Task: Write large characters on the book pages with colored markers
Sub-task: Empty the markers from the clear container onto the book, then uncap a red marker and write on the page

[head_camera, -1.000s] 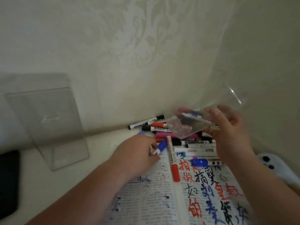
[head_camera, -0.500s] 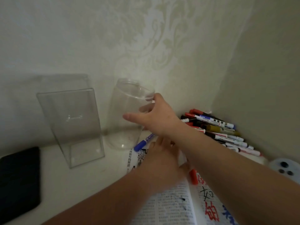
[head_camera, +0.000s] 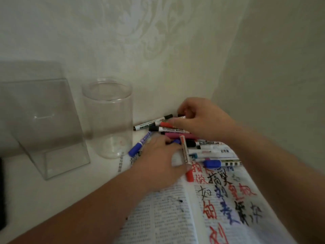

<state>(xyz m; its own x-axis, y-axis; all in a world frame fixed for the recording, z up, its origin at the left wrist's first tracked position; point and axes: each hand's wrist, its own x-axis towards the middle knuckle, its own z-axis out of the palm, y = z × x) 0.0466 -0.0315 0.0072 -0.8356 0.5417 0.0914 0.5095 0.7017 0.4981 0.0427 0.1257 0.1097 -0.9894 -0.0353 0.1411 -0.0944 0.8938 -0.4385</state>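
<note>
Right fingers (head_camera: 182, 107): thumb and forefinger closed on a black-capped marker (head_camera: 180, 115) at the top of the marker pile (head_camera: 175, 131). The rest of the right hand (head_camera: 202, 122) is curled over the pile, palm down.

Left fingers (head_camera: 163, 143): curled down, with a blue cap (head_camera: 176, 141) showing at the tips. I can't tell if they're gripping it or just covering it. The left hand (head_camera: 158, 161) rests on the top of the book's left page, thumb just beside the red marker (head_camera: 185, 154).

The red marker lies along the gutter, red cap toward me. A loose blue marker (head_camera: 139, 147) lies off the book's top left corner, just beside the left hand.

The book (head_camera: 167, 217) is open flat at the near right of the tabletop (head_camera: 52, 199). I see dense print on the left page with a few ink specks. The right page is covered in large red, black and blue characters.

The pile sits across the top of the book and runs into the far right corner of the tabletop, against the wall (head_camera: 123, 41). Several more markers lie across the top of the right page.

A clear jar (head_camera: 107, 124) stands upright near the far edge, just left of the pile. A clear stand (head_camera: 47, 124) is left of that, close but apart. There's a dark object (head_camera: 2, 196) at the left edge, mostly cut off.
</note>
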